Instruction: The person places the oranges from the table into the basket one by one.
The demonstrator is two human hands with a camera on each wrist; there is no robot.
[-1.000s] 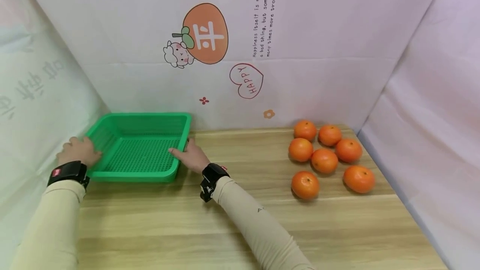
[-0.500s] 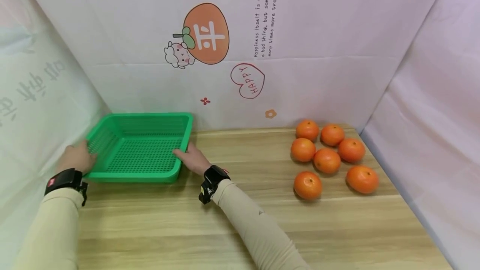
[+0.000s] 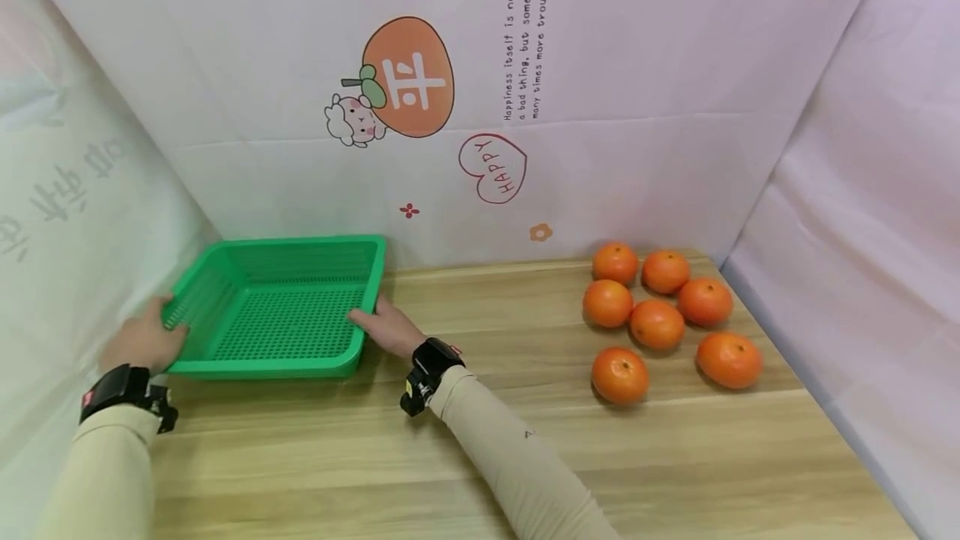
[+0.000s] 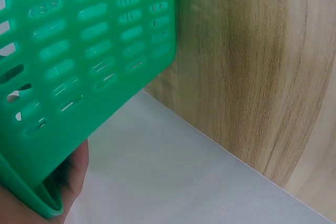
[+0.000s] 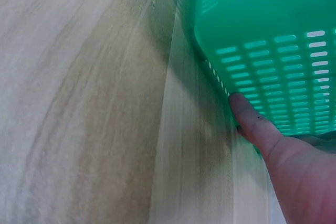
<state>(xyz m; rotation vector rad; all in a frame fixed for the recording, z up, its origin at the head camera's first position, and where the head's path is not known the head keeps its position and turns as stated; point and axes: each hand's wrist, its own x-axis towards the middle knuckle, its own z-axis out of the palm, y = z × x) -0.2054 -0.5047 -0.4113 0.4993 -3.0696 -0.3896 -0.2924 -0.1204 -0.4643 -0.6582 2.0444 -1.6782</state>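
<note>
Reference dial: head view, twelve o'clock at the far side.
Green basket (image 3: 262, 369): one, plastic, rectangular, slotted walls, mesh floor; stands between eight and nine o'clock, at the far left of the table (image 3: 337, 457).
Left hand (image 3: 142, 340): at the basket's end between eight and nine o'clock; grips the rim, thumb over the inside, fingers curled beneath the outside, no gap showing.
Right hand (image 3: 395, 330): at the basket's end just past three o'clock; pinches the rim, thumb inside, the other fingers mostly hidden behind the wall.
Basket underside: contact uncertain; it may sit flat on the table or be slightly raised, the angles not settling it.
Oranges (image 3: 657, 324): seven, loose, between three and four o'clock, well apart from both hands; five grouped closely, one outlier at the group's seven o'clock, another at its four.
Printed cloth (image 3: 637, 107): hung at twelve o'clock, behind the table.
Step in hand: judged to be positioning or steadying the basket two-handed.
Next move calls for: in judgement, both ends kept level if the basket shifts; thumbs lifted clear of the rim if it is released.
</note>
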